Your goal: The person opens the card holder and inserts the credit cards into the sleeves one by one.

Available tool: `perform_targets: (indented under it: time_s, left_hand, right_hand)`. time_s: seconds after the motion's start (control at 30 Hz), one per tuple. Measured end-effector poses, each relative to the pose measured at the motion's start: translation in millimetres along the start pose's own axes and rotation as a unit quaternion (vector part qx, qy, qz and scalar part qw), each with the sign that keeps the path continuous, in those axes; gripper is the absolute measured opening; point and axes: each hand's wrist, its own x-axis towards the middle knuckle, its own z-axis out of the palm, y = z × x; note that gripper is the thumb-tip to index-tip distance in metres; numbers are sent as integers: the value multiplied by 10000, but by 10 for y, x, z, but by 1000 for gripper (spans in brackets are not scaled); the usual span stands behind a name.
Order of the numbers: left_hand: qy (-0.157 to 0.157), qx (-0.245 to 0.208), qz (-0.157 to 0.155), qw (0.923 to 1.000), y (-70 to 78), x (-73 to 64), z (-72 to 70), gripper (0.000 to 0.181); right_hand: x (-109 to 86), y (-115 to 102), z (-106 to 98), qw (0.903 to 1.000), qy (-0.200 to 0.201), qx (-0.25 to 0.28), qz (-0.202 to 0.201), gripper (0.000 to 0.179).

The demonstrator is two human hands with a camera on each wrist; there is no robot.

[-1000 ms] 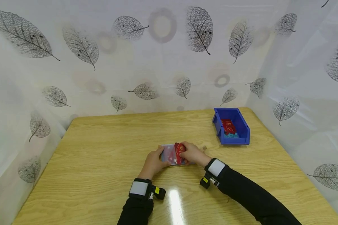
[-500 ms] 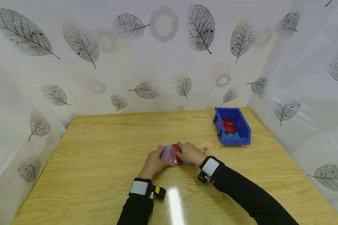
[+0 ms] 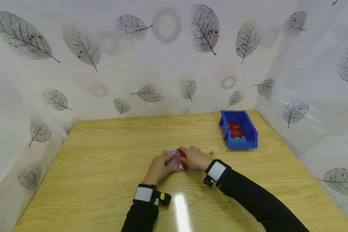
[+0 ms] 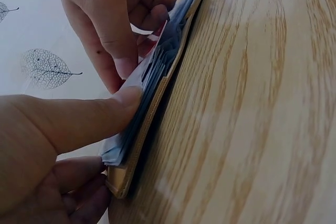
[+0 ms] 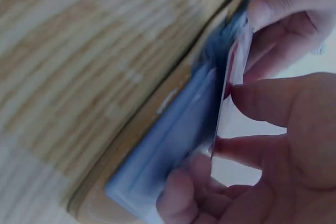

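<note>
A card holder [image 3: 176, 161] with a tan cover [image 4: 143, 145] and clear plastic sleeves [image 5: 157, 161] lies spread open on the table. At its left end my left hand [image 3: 157, 166] grips it, thumb on top of the sleeves and fingers at the outer edge. My right hand [image 3: 195, 158] pinches a red card [image 3: 182, 159] between thumb and fingers. The card's left part sits under the clear plastic of the left-hand sleeve; its right part shows outside. In the right wrist view the card [image 5: 224, 90] stands tilted up from the sleeves, seen nearly edge-on.
A blue bin [image 3: 242, 144] stands at the back right of the wooden table [image 3: 119, 138], with red VIP cards [image 3: 235, 129] and a teal card [image 3: 238, 139] inside. A leaf-patterned white curtain [image 3: 162, 71] hangs behind and along both sides.
My right hand has moved left, and the red card has gone further into the sleeve, its lettering now mostly covered. My left thumb and fingers have shifted slightly over the holder's left end.
</note>
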Motion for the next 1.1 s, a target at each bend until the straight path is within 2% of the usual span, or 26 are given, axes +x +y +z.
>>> perform_targets:
  time_s: [0.07, 0.17, 0.23, 0.3, 0.5, 0.77, 0.87, 1.03, 1.1]
  left_hand:
    - [46, 15, -23, 10000, 1, 4, 8, 56]
    - [108, 78, -37, 9999, 2, 7, 17, 56]
    - [124, 116, -46, 9998, -3, 12, 21, 56]
    - [125, 147, -45, 9998, -9, 17, 22, 57]
    - [79, 163, -65, 9998, -12, 18, 15, 57]
    - [61, 140, -47, 9999, -27, 20, 26, 57]
    - [82, 122, -43, 9999, -23, 12, 30, 58]
    - [157, 133, -34, 9998, -14, 10, 36, 59]
    - [190, 118, -11, 9997, -14, 13, 38, 59]
  right_hand:
    - [32, 39, -4, 9976, 241, 630, 132, 48]
    - [58, 89, 0, 9852, 657, 1547, 344, 46]
    - [70, 119, 0, 9783, 773, 1865, 474, 44]
    - [76, 138, -5, 9772, 748, 1913, 537, 41]
    - [105, 175, -29, 9841, 405, 1643, 545, 37]
    - [97, 191, -100, 9854, 205, 1651, 360, 35]
    - [99, 192, -66, 9768, 251, 2073, 478, 36]
    - [102, 172, 25, 9533, 324, 2900, 775, 38]
    - [100, 160, 41, 9526, 342, 2916, 795, 37]
